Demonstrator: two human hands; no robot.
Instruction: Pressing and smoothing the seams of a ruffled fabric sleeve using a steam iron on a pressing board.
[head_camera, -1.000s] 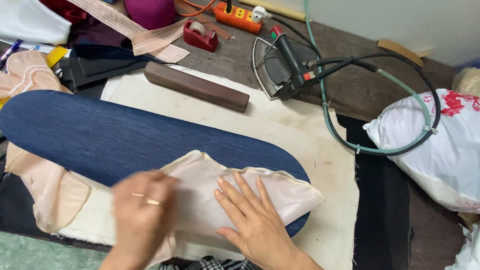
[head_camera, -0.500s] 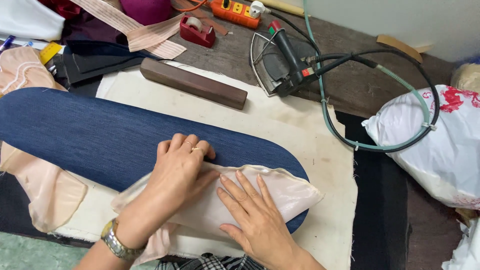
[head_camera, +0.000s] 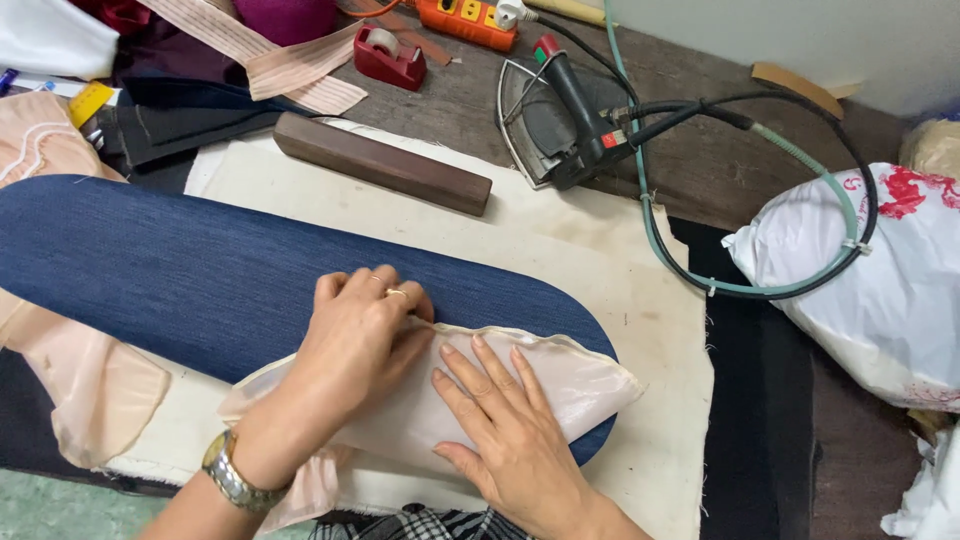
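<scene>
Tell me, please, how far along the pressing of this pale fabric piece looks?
Done: the sheer peach fabric is laid over the blue padded board. In hand: the left hand and right hand flatten it along its upper edge. Left: the iron sits unused on the table behind.

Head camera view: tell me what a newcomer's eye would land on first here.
First, two hands pressed side by side, left hand and right hand, flattening a pale peach sheer fabric over the rounded end of a long blue padded board in the foreground. Behind it, an iron rests on the wooden table, its hose looping right toward a white plastic bag.
</scene>
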